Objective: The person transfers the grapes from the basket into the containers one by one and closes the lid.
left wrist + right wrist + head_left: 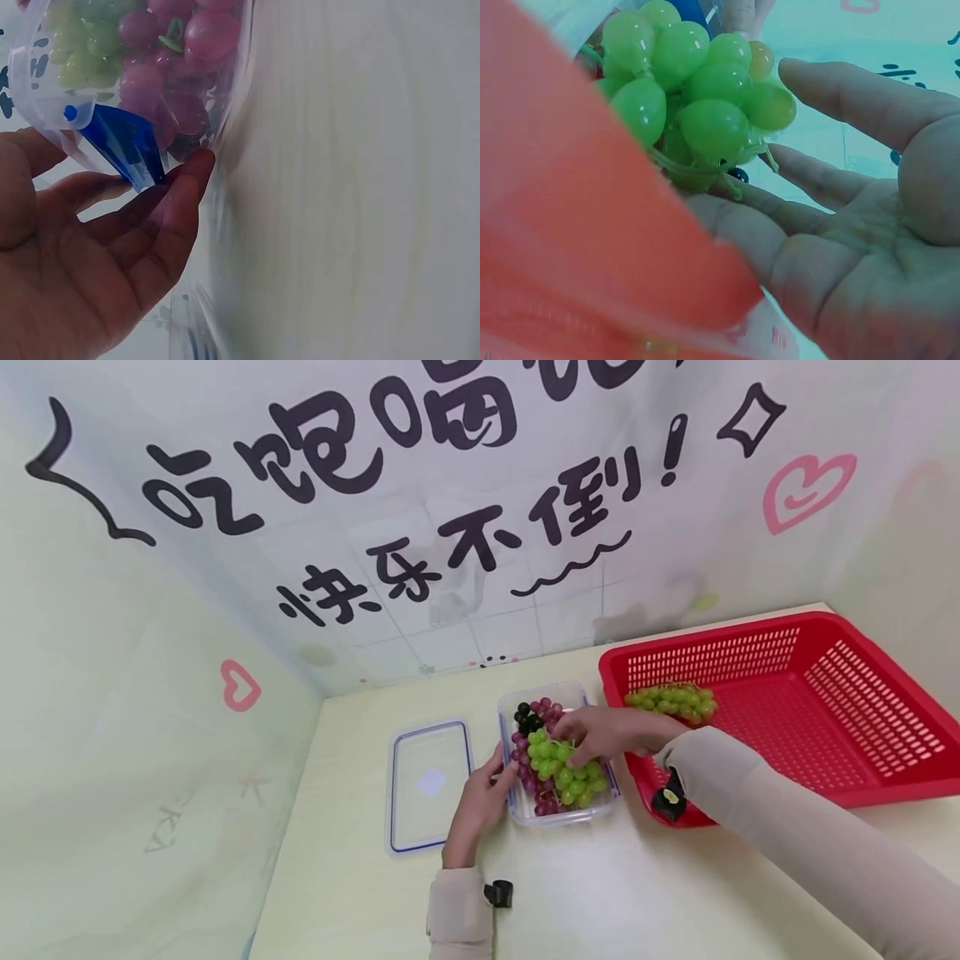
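With its fingers spread loosely, the top green bunch (558, 760) is being touched by the right hand (609, 731) inside the clear box (562, 817). The box's left edge is being touched by the left hand (480, 797), its fingers loose. Purple grapes (529, 779) and black grapes (528, 718) are being partly covered. Left of the box, a gap is being left before the flat lid (417, 753). Near the box's right edge, another green bunch (678, 700) is being held in the red basket (712, 641). Room to move is being left in front of the box.
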Demonstrator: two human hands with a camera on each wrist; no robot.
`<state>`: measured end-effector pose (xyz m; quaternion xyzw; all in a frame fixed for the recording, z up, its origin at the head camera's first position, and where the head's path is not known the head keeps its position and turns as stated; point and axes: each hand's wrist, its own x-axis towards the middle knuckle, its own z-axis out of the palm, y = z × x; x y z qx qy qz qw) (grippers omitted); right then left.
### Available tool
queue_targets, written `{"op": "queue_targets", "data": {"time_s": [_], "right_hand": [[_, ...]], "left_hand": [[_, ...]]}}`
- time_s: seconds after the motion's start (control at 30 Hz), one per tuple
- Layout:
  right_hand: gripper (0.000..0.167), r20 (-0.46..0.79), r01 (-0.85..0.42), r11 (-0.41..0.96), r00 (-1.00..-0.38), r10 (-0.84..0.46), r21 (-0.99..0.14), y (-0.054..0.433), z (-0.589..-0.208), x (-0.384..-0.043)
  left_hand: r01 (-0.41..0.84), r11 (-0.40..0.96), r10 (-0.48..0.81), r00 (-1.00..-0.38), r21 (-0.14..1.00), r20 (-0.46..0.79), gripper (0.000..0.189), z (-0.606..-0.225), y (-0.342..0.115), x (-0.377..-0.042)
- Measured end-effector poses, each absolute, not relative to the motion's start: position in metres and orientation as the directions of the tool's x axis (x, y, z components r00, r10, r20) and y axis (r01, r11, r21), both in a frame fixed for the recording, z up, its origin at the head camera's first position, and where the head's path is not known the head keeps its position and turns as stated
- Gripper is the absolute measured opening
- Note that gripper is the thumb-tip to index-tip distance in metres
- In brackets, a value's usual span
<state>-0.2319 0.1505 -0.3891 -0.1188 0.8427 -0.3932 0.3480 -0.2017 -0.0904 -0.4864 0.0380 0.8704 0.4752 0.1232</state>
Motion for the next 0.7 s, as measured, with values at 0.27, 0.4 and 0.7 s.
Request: {"op": "queue_targets", "data": {"time_s": [0.27,0.4,0.7], "right_hand": [[0.047,-0.494,0.153,0.595,-0.733,-0.467,-0.789,0.156,-0.386,-0.233],[0.045,-0.498,0.172,0.584,-0.735,-0.46,-0.793,0.156,-0.385,-0.235],[0.046,-0.465,0.139,0.582,-0.756,-0.46,-0.801,0.162,-0.382,-0.236]], "left_hand": [[-0.058,0.545,0.184,-0.965,0.837,-0.187,0.058,-0.485,-0.091,-0.2],[-0.058,0.543,0.184,-0.965,0.838,-0.186,0.06,-0.484,-0.091,-0.201],[-0.053,0.536,0.191,-0.964,0.842,-0.182,0.06,-0.484,-0.09,-0.201]]}}
